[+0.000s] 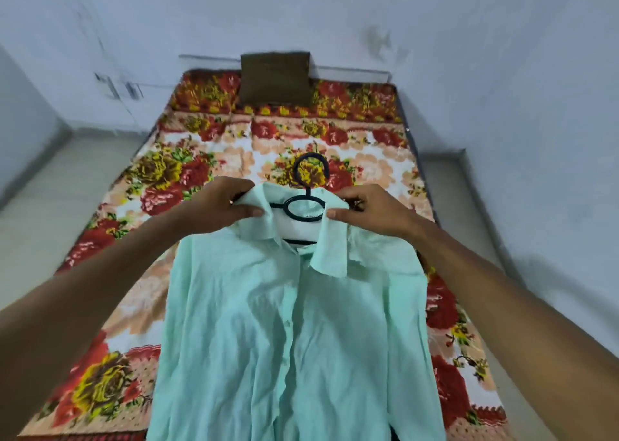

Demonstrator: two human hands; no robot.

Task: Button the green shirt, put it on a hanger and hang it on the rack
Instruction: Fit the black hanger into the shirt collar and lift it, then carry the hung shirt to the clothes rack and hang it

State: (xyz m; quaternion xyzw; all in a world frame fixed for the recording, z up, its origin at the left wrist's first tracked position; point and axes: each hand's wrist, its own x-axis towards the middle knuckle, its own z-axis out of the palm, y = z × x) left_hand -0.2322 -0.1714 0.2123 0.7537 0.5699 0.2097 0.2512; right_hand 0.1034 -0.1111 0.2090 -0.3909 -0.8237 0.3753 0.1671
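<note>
**Hands hold green shirt at the collar over a flowered bed**

Hands meet at the neck of the garment. The left hand (222, 206) pinches one side of the collar, thumb laid flat on the cloth and fingers curled behind it. The right hand (366, 209) pinches the other side the same way, its thumb pressed on the collar point, which hangs loose and unfolded below it.

Between the two hands sits a dark hanger (303, 206), already inside the neck opening: its ring shows in the gap between the thumbs, its hook rises just beyond the fingertips, and a short stretch of its lower bar shows below the ring.

From the hands the green shirt (288, 333) falls toward the person, front side up. The placket runs down its middle with small buttons visible along it, and the fronts lie closed there; the very top, near the collar, is too crumpled to judge.

Under and beyond the hands spreads a bed (234, 149) covered in a red, yellow and peach floral sheet. Farther out, at its head, a brown pillow (276, 77) leans against the pale wall (469, 38). To either side of the forearms runs a light floor (67, 189).
</note>
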